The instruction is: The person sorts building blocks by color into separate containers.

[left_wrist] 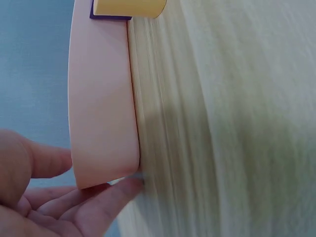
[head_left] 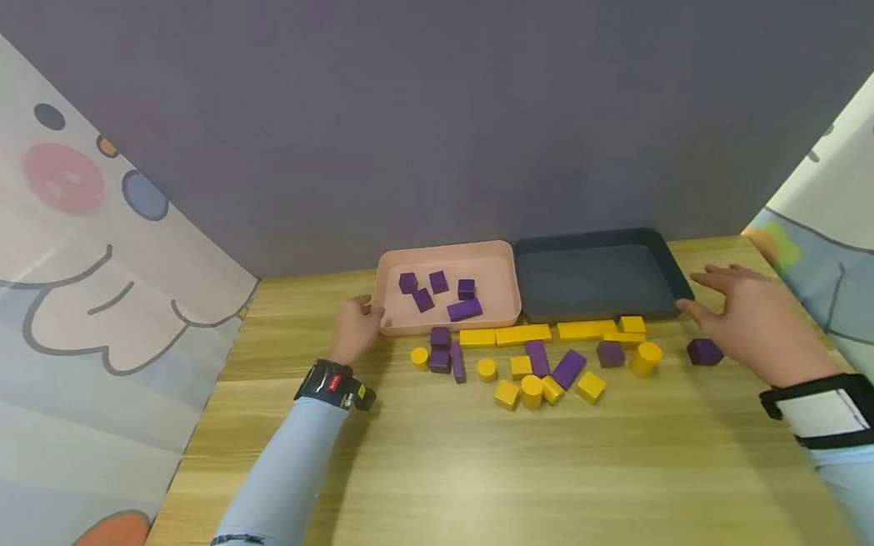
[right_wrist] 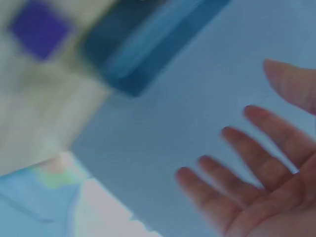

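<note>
My left hand [head_left: 354,331] pinches the front left corner of a shallow pink tray [head_left: 493,278]. In the left wrist view, the thumb lies at the rim and the other fingers [left_wrist: 106,205] bend against the outer end wall. Several purple blocks [head_left: 465,310] lie inside that tray. A dark blue-grey tray [head_left: 590,278] stands against its right side, with nothing in it. Beside the dark tray's right edge, my right hand [head_left: 753,322] is held with fingers spread and holds nothing. Just left of its palm sits a purple cube [head_left: 705,351].
Yellow bars [head_left: 523,335] lie along the trays' front. Before them are scattered yellow cylinders [head_left: 644,359], yellow cubes [head_left: 591,387] and purple blocks [head_left: 569,369]. A grey wall [head_left: 446,123] rises behind the wooden table [head_left: 529,487], and printed panels [head_left: 106,286] flank it.
</note>
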`<state>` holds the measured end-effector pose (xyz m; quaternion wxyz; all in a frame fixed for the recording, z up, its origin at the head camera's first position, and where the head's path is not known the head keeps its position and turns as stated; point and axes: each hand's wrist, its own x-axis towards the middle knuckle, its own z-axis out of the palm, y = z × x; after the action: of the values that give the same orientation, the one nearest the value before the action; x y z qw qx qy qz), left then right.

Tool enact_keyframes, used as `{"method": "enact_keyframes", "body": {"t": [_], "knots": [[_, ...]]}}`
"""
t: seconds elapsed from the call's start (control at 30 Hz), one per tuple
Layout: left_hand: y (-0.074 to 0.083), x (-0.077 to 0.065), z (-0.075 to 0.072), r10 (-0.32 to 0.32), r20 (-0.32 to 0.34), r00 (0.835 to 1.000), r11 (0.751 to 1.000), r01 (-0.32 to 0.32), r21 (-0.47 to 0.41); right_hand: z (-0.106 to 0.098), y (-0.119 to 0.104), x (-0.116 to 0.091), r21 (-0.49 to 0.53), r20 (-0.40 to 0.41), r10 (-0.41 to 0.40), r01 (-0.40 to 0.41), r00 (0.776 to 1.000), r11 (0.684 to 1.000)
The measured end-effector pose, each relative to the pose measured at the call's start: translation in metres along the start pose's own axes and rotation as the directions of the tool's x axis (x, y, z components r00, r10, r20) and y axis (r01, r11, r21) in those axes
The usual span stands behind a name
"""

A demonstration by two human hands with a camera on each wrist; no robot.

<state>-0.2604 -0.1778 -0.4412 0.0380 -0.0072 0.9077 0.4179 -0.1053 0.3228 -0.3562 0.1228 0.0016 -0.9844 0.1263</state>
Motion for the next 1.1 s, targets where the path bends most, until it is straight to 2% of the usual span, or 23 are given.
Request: {"method": "enact_keyframes", "body": {"t": [0.1,0.2,0.37,0.47,0.57,0.7,0.87,1.1], "knots": [[-0.001,0.002,0.002,0.011,-0.01,1.0,1.0,-0.01,0.016,0.008,0.024,-0.019,-0.021,0.073,0.096,-0.095,0.993,0.995],[-0.005,0.003,-0.003,0.003,-0.05,0.999,1.0,-0.002,0.028,0.023,0.037,-0.024,-0.023,0.178,0.15,-0.149,0.972,0.989],[-0.009,0.004,0.001,0.004,-0.077,0.997,0.999,-0.001,0.044,0.045,0.051,-0.029,-0.021,0.283,0.192,-0.194,0.94,0.981],[-0.009,0.004,0.007,0.021,-0.079,0.997,1.0,-0.019,0.025,0.054,0.058,-0.033,-0.014,0.285,0.182,-0.185,0.941,0.983],[-0.008,0.002,0.011,0.029,-0.089,0.996,1.0,-0.027,0.015,0.06,0.061,-0.033,-0.023,0.259,0.142,-0.141,0.955,0.99],[-0.006,0.001,0.013,0.015,-0.113,0.993,1.0,-0.013,0.018,0.061,0.059,-0.032,-0.028,0.25,0.131,-0.128,0.959,0.991],[-0.007,0.0,0.012,-0.007,-0.112,0.994,1.0,0.007,-0.001,0.062,0.057,-0.03,-0.034,0.249,0.147,-0.143,0.957,0.989],[-0.007,0.001,0.012,-0.05,-0.085,0.995,0.994,0.041,-0.1,0.056,0.058,-0.024,-0.017,0.225,0.092,-0.091,0.97,0.996]]}}
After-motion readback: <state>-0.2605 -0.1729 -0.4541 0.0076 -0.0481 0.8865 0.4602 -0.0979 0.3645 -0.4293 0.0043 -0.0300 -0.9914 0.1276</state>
